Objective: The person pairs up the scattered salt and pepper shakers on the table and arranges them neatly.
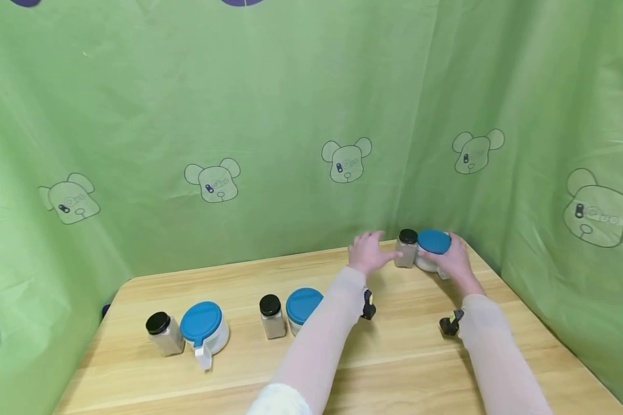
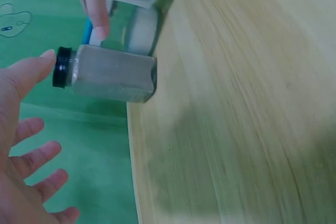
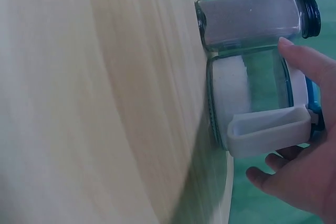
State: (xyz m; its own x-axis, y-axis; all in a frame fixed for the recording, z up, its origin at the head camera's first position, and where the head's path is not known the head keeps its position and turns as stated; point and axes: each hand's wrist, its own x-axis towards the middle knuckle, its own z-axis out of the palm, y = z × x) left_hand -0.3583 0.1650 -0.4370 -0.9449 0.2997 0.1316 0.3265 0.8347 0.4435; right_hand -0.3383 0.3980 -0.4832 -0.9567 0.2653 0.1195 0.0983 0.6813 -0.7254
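Observation:
At the table's far right corner, my right hand [image 1: 453, 259] grips a glass seasoning pot with a blue lid [image 1: 434, 241] around its top, thumb on one side and fingers on the other. In the right wrist view its white handle [image 3: 270, 129] faces the camera, and white granules [image 3: 231, 90] lie at the bottom. Right beside the pot stands a square glass spice jar [image 2: 113, 72] with a black lid and greyish contents. My left hand [image 1: 367, 253] is spread to the left of this jar, its thumb tip close by the black lid [image 2: 62, 67] and its palm holding nothing.
On the left of the wooden table [image 1: 228, 380] stand another black-lidded jar [image 1: 165, 334] and blue-lidded pot [image 1: 203, 325]. A similar jar [image 1: 272, 317] and pot [image 1: 302, 305] stand mid-table, the pot partly behind my left forearm. Green curtains [image 1: 280, 115] hang behind the table.

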